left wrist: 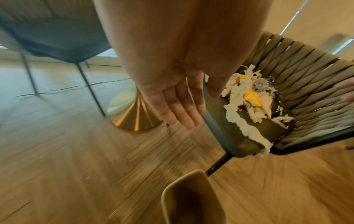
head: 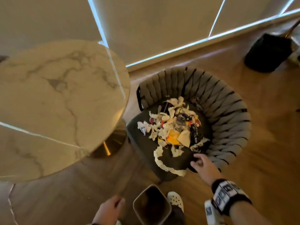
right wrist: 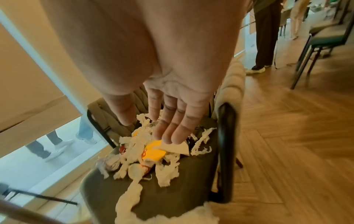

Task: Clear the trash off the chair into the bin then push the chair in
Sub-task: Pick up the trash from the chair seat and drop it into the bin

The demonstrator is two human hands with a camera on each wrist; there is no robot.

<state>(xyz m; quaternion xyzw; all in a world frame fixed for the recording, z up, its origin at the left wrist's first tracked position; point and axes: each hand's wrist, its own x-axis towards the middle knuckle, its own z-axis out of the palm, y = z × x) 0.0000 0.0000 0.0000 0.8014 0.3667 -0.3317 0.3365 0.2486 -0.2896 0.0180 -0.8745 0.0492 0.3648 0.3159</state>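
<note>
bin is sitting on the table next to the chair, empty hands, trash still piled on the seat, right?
Not quite: the bin stands on the wooden floor in front of the chair, not on the table, as the head view shows. The rest holds: both the left hand and right hand are empty, and the trash still lies on the seat.

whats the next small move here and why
Probably lower the right hand onto the trash pile and close its fingers on a bunch. The hand is open and holds nothing, all the trash lies on the chair seat, and the bin stands close by on the floor.
</note>
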